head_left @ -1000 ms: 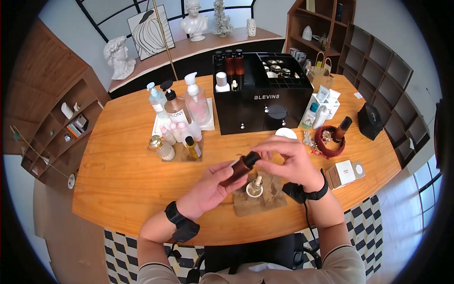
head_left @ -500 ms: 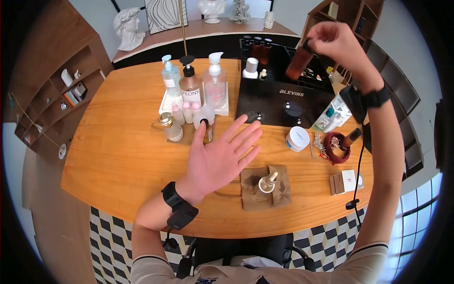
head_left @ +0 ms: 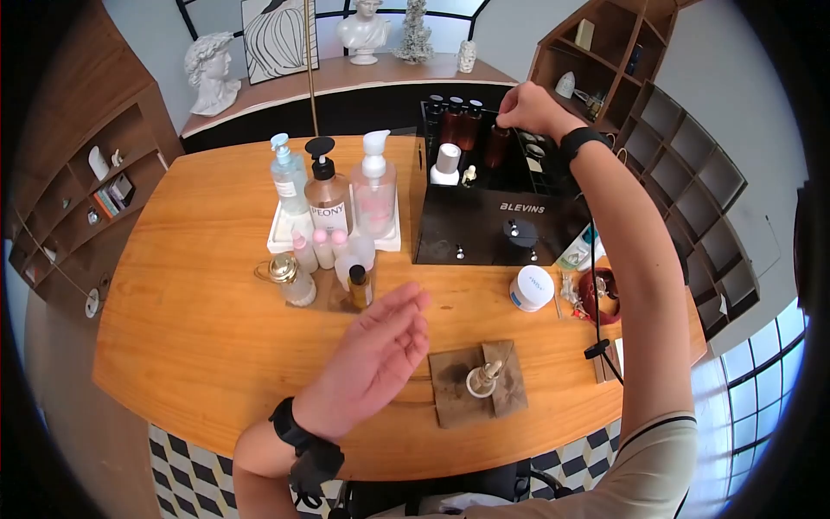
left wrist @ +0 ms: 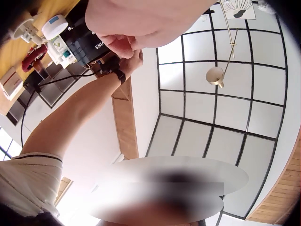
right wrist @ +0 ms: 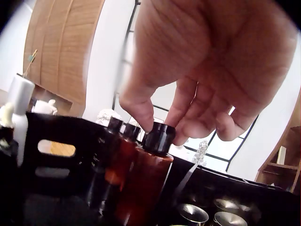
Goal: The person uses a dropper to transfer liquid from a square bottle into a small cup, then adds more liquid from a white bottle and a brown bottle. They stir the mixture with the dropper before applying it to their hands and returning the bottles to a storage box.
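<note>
In the head view my right hand (head_left: pixel 532 111) reaches into the top of the black organizer box (head_left: pixel 467 229) marked BLEVINS. Its thumb and fingers pinch the black cap (right wrist: pixel 159 137) of an amber bottle (right wrist: pixel 146 183), which stands upright inside the box, lower part in shadow. Beside it are more amber bottles (head_left: pixel 458 125) with dark caps. My left hand (head_left: pixel 367 368) hovers palm up over the table, fingers loosely bent and holding nothing. Near it are a small bottle of yellow liquid (head_left: pixel 360 290) and, on a brown folded sheet (head_left: pixel 450 402), a dropper-topped bottle (head_left: pixel 487 374).
Pump bottles (head_left: pixel 327 195) stand on a white tray (head_left: pixel 281 235) at the left, with small pink-capped bottles and a gold-lidded jar (head_left: pixel 294 281) before them. A white round jar (head_left: pixel 532 288) sits ahead of the box. A dark red bowl (head_left: pixel 590 298) lies partly behind my right arm.
My right hand has carried the amber bottle from the left hand over to the box and lowered it inside. My left hand has let go of the bottle and turned palm up.
</note>
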The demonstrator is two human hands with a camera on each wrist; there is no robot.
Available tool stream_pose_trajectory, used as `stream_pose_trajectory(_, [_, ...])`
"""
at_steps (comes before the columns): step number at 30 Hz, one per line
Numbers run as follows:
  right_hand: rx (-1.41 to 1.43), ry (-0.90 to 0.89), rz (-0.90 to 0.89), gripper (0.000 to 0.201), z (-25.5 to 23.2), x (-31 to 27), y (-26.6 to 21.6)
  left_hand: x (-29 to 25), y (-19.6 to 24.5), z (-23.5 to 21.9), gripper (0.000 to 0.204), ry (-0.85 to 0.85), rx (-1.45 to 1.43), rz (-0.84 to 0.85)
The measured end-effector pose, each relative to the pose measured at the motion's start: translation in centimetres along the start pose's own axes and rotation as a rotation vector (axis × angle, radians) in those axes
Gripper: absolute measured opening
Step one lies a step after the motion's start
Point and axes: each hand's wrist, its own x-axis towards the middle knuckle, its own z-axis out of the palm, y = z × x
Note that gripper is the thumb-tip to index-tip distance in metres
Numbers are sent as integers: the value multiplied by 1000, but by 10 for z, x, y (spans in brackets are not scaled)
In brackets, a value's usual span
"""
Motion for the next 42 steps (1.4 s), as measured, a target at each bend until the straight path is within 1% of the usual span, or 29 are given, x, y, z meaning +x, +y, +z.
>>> stream_pose_trajectory(1, [-39,1,9,35,6,4,1,-1,0,3,22,-3,0,3])
stream_pose_trajectory(3, [-36,-5,21,34,8,12,-1,-3,-2,2,21,53,44,7])
stream_pose_trajectory(6, [-41,3,36,33,8,20,-3,-2,-2,1,20,68,47,22])
stream_pose_trajectory(9, [-53,20,35,30,9,24,0,1,-1,-3,18,82,34,-8])
stream_pose_trajectory(15, [-74,12,41,29,13,31,5,2,-2,-17,13,18,78,2])
stream_pose_trajectory(20, [-51,11,47,31,14,33,8,1,-4,-10,11,46,114,46])
stream_pose_trajectory(22, [-93,74,13,33,15,32,8,2,-2,-5,11,55,116,57])
stream_pose_trajectory(23, [-91,72,10,33,13,31,10,2,-2,-3,12,66,89,48])
stream_pose_trajectory(25, [-32,251,-76,34,6,27,15,2,0,-3,14,78,61,36])
stream_pose_trajectory(26, [-58,307,-138,29,0,25,14,3,0,-6,17,68,76,57])
stream_pose_trajectory(27, [-61,305,-134,29,-11,15,-1,5,0,-9,21,57,92,75])
stream_pose_trajectory(28, [-43,325,-167,26,-20,3,-17,7,-2,-11,21,55,91,69])
stream_pose_trajectory(29, [-25,346,-201,22,-27,-13,-37,10,-4,-13,25,24,144,115])
stream_pose_trajectory(30, [24,365,-329,19,-27,-28,-53,11,-6,-12,30,-9,200,162])
stream_pose_trajectory(31, [74,386,-459,17,-23,-47,-71,10,-7,-6,30,-13,206,159])
stream_pose_trajectory(32, [124,342,-639,20,-17,-76,-95,8,-8,1,35,-23,275,163])
stream_pose_trajectory(33, [1,323,-806,26,-20,-116,-130,6,-10,7,41,-34,347,166])
stream_pose_trajectory(34, [-277,71,-775,31,-9,-153,-153,5,-10,5,41,-38,357,161])
stream_pose_trajectory(35, [167,137,-1095,36,12,-182,-158,6,-9,-2,49,-316,188,83])
stream_pose_trajectory(36, [216,-35,-1136,53,17,-215,-183,4,-9,-4,58,-590,13,2])
stream_pose_trajectory(37, [201,-25,-1058,63,35,-243,-195,-3,-12,5,58,-593,23,-7])
stream_pose_trajectory(38, [189,-16,-981,73,50,-261,-199,-15,-15,17,63,-467,-33,-18])
stream_pose_trajectory(39, [188,-5,-977,73,55,-269,-194,-24,-18,25,68,-340,-88,-26])
stream_pose_trajectory(41, [266,-135,-775,81,64,-286,-184,-32,-37,20,66,-367,-88,-5])
stream_pose_trajectory(42, [264,-132,-779,81,70,-291,-188,-36,-49,23,63,-289,-33,37])
